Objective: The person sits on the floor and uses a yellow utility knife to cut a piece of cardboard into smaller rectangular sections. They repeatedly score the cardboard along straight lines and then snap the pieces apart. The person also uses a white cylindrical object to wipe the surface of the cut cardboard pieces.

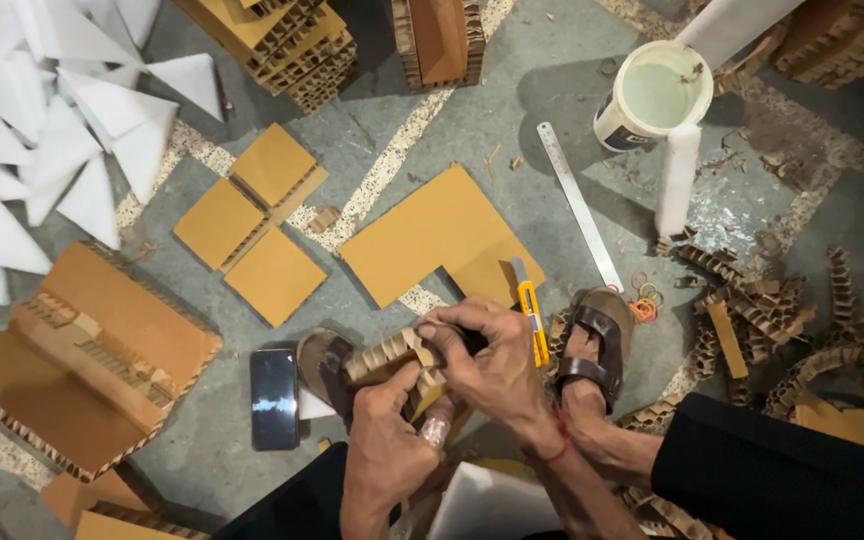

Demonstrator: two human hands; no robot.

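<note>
Both hands sit closest to me: my left hand [387, 440] pinches the lower edge of a corrugated cardboard piece [392, 360] with fingers closed on it, and my right hand [487, 365] wraps over its top, also clamped shut. That piece hangs just above my sandalled feet, over the floor [512, 110]. I judge the fluted strip could crush or tear if either grip tightens, since the ribs look thin. Just right of my right hand lies a yellow utility knife [530, 315]; a slip that way could meet it, though I cannot tell whether its blade is out. Left of my left hand a phone [274, 398] lies where a dropped piece might strike. Farther out rest a steel ruler [579, 205] and an open bucket [652, 95].
</note>
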